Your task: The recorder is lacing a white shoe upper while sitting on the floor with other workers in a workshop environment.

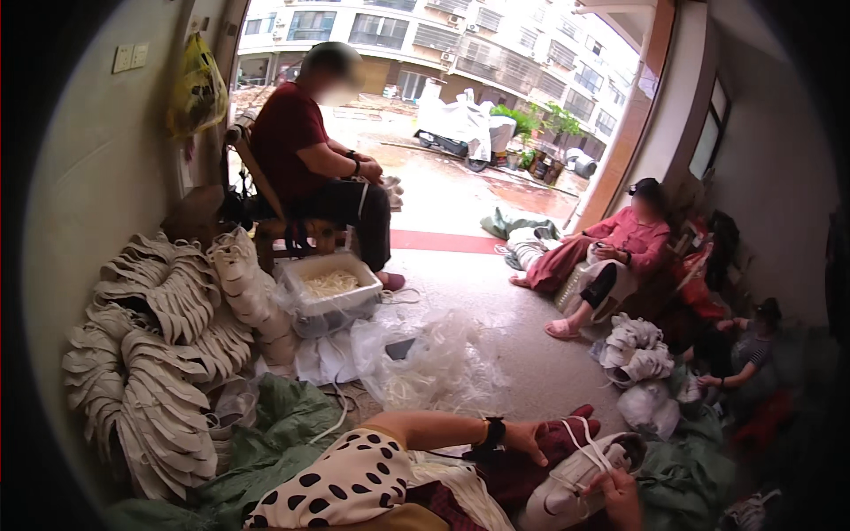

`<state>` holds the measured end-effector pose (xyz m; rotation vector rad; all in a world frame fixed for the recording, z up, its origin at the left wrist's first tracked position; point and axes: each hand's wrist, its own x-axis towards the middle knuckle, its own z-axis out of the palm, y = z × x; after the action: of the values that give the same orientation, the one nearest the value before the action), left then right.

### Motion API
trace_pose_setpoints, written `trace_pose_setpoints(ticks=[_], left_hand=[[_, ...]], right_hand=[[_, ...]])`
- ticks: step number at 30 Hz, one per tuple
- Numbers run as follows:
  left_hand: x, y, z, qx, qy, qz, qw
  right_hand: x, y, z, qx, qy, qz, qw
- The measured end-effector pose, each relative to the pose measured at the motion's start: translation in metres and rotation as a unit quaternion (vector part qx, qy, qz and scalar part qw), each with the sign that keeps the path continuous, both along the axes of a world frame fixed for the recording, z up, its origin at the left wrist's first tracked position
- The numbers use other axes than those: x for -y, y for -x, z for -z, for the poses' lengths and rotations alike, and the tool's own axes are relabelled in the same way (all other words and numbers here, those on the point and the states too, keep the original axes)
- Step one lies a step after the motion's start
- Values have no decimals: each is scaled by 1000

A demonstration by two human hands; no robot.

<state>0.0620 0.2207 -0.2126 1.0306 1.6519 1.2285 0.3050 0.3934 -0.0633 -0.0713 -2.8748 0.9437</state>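
A white lace-up shoe (pixel 560 494) lies over my lap at the lower right, its toe toward me. White shoelace (pixel 591 450) loops loosely above its tongue. My right hand (pixel 618 497) is closed at the shoe's side, fingers pinched on the lace. My left hand (pixel 528 441), a black band at its wrist, is beside the loop with thumb apart from the fingers; its fingertips partly blend into the dark red cloth (pixel 513 473) behind. A bundle of cream laces (pixel 469 496) lies across my lap, left of the shoe.
Stacked white shoe uppers (pixel 159 354) fill the left side. Ahead are a white tub (pixel 332 288) of laces and crumpled clear plastic (pixel 434 358). One person (pixel 297 150) sits by the doorway, another (pixel 620 234) at right, a third (pixel 748 363) farther right. Green sacking (pixel 274 434) surrounds me.
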Motion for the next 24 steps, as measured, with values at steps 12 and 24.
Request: trace_pose_setpoints(ticks=[12, 24], left_hand=[[39, -22, -42, 1, 157, 5, 988], [24, -22, -20, -337, 119, -7, 934]], right_hand=[[-16, 5, 13, 18, 153, 1, 988], [-8, 11, 9, 11, 156, -10, 988]])
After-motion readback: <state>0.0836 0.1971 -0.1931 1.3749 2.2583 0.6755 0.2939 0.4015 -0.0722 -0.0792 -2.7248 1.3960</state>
